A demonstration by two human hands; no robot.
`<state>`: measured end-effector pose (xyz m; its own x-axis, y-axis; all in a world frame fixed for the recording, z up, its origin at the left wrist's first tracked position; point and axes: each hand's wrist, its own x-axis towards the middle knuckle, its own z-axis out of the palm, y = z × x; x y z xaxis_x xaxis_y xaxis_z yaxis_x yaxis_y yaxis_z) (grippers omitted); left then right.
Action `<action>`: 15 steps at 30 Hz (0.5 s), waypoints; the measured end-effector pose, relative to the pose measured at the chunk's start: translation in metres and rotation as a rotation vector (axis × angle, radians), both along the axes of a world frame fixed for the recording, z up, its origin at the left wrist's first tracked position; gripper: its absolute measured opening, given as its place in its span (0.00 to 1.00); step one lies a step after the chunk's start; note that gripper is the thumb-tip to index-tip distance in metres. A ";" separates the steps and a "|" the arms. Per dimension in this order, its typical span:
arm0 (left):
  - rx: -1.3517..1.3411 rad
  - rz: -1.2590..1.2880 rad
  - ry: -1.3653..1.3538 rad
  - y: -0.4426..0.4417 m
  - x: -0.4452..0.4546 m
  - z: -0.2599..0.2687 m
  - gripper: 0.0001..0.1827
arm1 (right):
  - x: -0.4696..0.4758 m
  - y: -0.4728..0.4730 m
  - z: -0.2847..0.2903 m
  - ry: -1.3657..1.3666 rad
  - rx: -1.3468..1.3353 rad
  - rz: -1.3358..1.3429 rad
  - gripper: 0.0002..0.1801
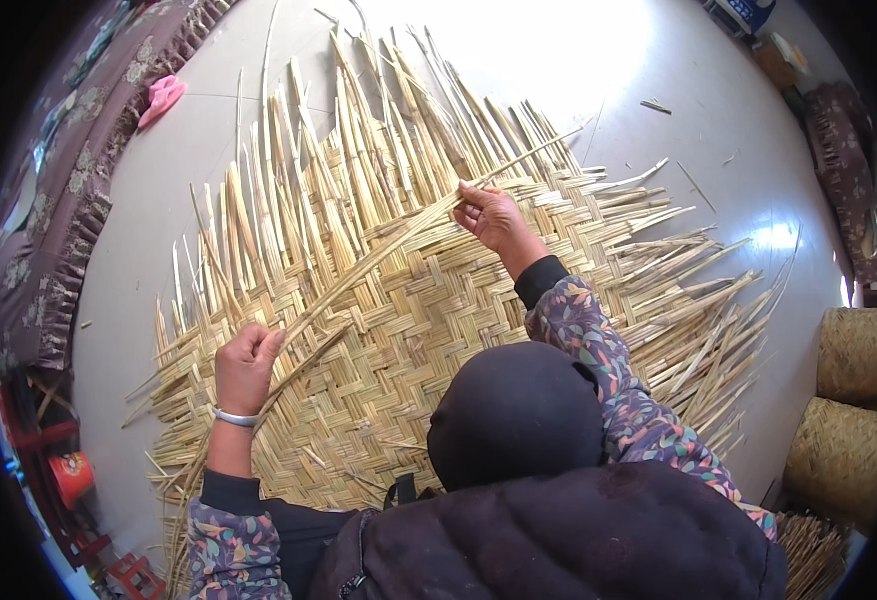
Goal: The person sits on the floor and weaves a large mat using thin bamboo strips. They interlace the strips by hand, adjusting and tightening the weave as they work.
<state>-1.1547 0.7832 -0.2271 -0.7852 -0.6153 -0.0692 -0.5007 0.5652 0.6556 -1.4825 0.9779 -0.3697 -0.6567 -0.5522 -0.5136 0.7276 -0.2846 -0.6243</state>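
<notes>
Across the middle of the view, several flattened reed strips (367,262) run slantwise, stretched between my hands. My left hand (247,367), with a pale band at the wrist, grips their lower left end between thumb and fingers. Farther up and right, my right hand (491,217) pinches the strips near their other end. Beneath them lies a large woven reed mat (423,315) with a zigzag pattern. Loose reed ends (348,150) stick out past its far edge, and more (701,322) fan out at the right.
A bed or sofa with a ruffled floral cover (56,247) stands at the left, a pink item (161,99) beside it. Rolled woven mats (847,450) lie at the right. A red bucket (71,476) is at lower left. Reed scraps (656,107) lie on the floor.
</notes>
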 end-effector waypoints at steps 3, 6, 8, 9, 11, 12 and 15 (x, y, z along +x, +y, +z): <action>0.055 0.047 -0.073 -0.007 0.003 -0.009 0.11 | -0.007 -0.005 -0.001 0.098 -0.049 0.060 0.06; 0.194 0.061 -0.134 -0.006 -0.004 -0.018 0.11 | -0.014 -0.005 0.002 0.201 -0.004 0.011 0.07; 0.212 0.036 -0.153 -0.006 -0.008 -0.019 0.10 | -0.023 -0.008 0.004 0.249 0.006 0.001 0.06; 0.178 0.002 -0.160 -0.008 -0.009 -0.023 0.10 | -0.027 -0.008 0.006 0.264 -0.002 -0.001 0.06; 0.052 -0.050 -0.210 -0.011 -0.018 -0.022 0.08 | -0.039 -0.009 0.009 0.276 -0.045 0.040 0.07; -0.048 -0.065 -0.257 -0.013 -0.024 -0.015 0.08 | -0.041 -0.015 0.016 0.273 -0.012 0.083 0.09; -0.352 -0.135 -0.356 -0.023 -0.044 0.011 0.06 | -0.049 -0.028 0.047 0.306 0.119 0.389 0.21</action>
<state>-1.1984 0.7600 -0.2162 -0.8246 -0.5444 -0.1541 -0.5658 0.7957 0.2162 -1.5311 0.9502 -0.3230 -0.5445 -0.7351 -0.4040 0.5441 0.0569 -0.8371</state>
